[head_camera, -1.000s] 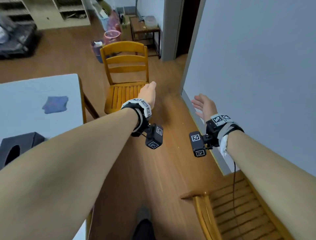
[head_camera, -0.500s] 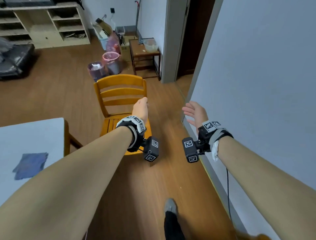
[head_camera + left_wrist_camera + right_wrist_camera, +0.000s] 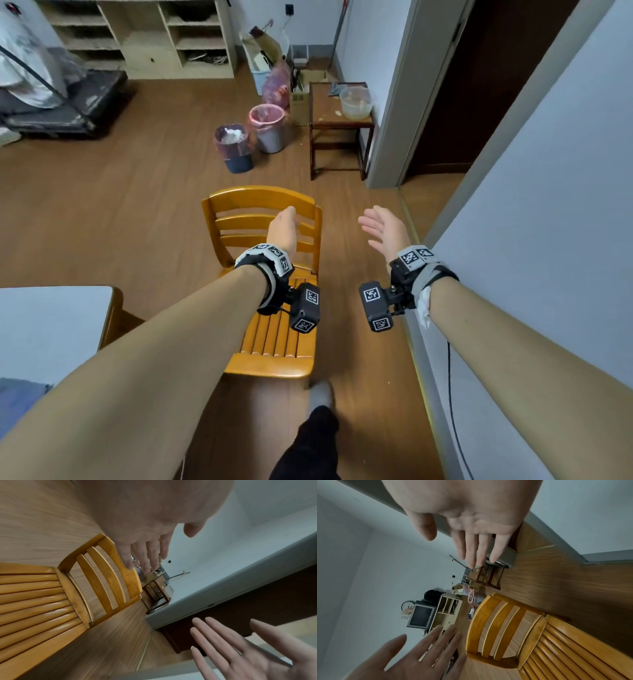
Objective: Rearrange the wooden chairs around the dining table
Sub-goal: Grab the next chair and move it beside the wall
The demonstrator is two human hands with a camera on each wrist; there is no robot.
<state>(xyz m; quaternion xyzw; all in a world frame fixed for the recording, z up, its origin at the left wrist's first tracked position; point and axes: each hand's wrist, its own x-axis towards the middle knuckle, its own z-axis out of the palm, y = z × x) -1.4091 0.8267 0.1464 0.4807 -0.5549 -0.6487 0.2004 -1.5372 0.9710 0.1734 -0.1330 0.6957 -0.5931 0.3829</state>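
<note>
Reaching over the slatted orange-brown wooden chair [image 3: 270,329], both hands, left hand [image 3: 282,228] and right hand [image 3: 385,228], are held apart with fingers straight, nothing gripped.

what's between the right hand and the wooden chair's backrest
Nothing but air and bare brown wood-plank floor: the head view shows the open right hand beside the yellow slatted wooden chair, not touching it.
</note>
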